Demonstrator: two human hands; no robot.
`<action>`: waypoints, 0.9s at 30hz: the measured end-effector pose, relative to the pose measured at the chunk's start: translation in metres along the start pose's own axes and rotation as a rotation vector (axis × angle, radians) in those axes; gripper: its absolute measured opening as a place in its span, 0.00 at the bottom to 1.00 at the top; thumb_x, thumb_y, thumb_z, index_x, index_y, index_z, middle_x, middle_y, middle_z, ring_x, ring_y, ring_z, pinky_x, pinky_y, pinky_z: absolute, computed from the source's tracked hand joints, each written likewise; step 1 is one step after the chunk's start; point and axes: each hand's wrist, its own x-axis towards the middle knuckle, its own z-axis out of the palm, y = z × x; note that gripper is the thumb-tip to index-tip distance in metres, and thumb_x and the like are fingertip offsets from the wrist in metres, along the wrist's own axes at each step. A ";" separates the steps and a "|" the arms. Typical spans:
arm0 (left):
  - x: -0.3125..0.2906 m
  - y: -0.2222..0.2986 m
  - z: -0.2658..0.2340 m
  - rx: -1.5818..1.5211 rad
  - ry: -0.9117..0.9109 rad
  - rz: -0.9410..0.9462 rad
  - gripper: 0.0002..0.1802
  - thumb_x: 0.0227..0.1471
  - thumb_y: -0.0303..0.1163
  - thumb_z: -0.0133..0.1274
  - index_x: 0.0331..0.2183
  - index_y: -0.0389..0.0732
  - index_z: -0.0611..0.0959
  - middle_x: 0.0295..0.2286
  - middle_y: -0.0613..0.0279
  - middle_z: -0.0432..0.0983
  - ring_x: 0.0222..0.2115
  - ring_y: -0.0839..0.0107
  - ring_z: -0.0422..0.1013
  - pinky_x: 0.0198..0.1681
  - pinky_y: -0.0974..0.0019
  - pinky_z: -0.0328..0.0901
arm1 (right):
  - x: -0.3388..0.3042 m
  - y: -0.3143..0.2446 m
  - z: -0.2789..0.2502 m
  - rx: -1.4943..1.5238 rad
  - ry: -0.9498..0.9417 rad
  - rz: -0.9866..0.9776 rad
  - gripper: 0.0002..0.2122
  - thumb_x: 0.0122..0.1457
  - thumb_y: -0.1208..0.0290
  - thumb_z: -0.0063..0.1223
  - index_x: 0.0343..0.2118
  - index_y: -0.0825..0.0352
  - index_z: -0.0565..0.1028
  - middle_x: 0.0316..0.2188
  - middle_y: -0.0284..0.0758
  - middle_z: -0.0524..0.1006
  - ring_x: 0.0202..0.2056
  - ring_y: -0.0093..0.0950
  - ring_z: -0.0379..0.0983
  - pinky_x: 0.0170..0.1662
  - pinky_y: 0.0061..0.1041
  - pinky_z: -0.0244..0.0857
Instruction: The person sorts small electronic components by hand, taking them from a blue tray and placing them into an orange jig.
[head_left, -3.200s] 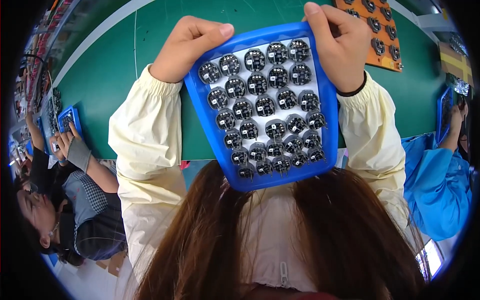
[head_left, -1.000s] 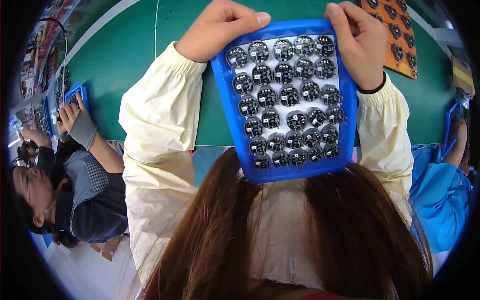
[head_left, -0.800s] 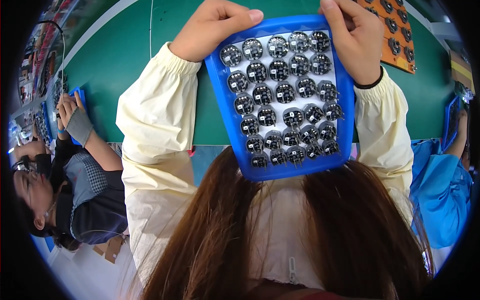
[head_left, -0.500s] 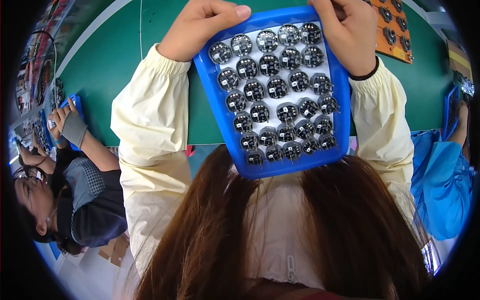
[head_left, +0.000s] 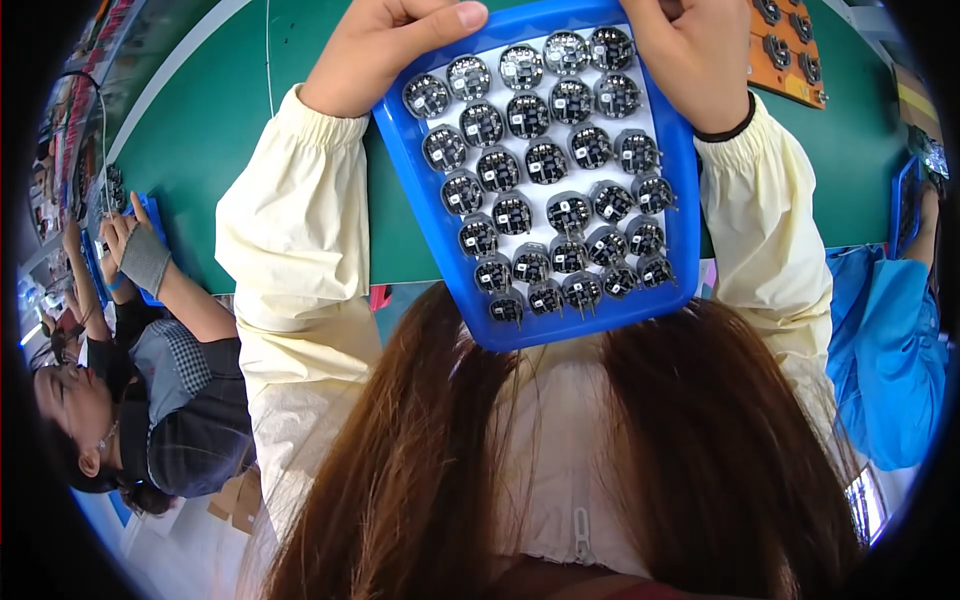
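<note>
Tray (head_left: pixel 436 225), blue, one: held in both hands, over the surface's near edge as seen; contact with the surface cannot be told.
Left hand (head_left: pixel 375 50): fingers grasping the tray's far left corner, thumb on top of the rim, the others partly hidden.
Right hand (head_left: pixel 705 65): fingers grasping the far right corner, tips partly out of view; dark wristband (head_left: pixel 728 132).
Units (head_left: pixel 546 160), round, black, pinned: in the tray, six rows of five, on a white liner (head_left: pixel 538 196).
Surface (head_left: pixel 220 140): green.
Board (head_left: pixel 790 82), orange, bearing dark pieces (head_left: pixel 777 50): on the surface, toward its far right, apart from the tray.
Sleeves (head_left: pixel 295 200): cream, gathered at the wrists.
At left, a co-worker's hand (head_left: pixel 122 235) in a grey cover (head_left: pixel 146 262), beside a second blue tray.
At right, another person's blue sleeve (head_left: pixel 885 340).
</note>
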 end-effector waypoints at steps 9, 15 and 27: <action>-0.002 0.002 0.004 0.014 0.030 -0.016 0.17 0.53 0.36 0.49 0.17 0.37 0.72 0.15 0.75 0.64 0.17 0.88 0.58 0.19 0.79 0.53 | -0.002 0.000 0.000 -0.002 0.007 -0.027 0.11 0.51 0.74 0.51 0.16 0.72 0.69 0.08 0.39 0.62 0.10 0.27 0.58 0.16 0.26 0.49; -0.002 0.001 0.002 0.006 0.030 -0.027 0.18 0.52 0.36 0.49 0.16 0.39 0.71 0.15 0.75 0.63 0.17 0.88 0.58 0.19 0.79 0.52 | -0.002 0.000 0.002 0.002 0.009 -0.037 0.10 0.51 0.74 0.51 0.17 0.73 0.70 0.08 0.39 0.63 0.10 0.27 0.59 0.16 0.25 0.51; -0.005 0.002 -0.001 0.024 0.047 -0.052 0.16 0.52 0.37 0.50 0.18 0.37 0.74 0.15 0.75 0.66 0.16 0.89 0.60 0.18 0.80 0.53 | -0.003 -0.012 0.002 0.024 0.006 0.003 0.08 0.50 0.74 0.51 0.18 0.73 0.72 0.09 0.38 0.66 0.11 0.25 0.61 0.16 0.23 0.52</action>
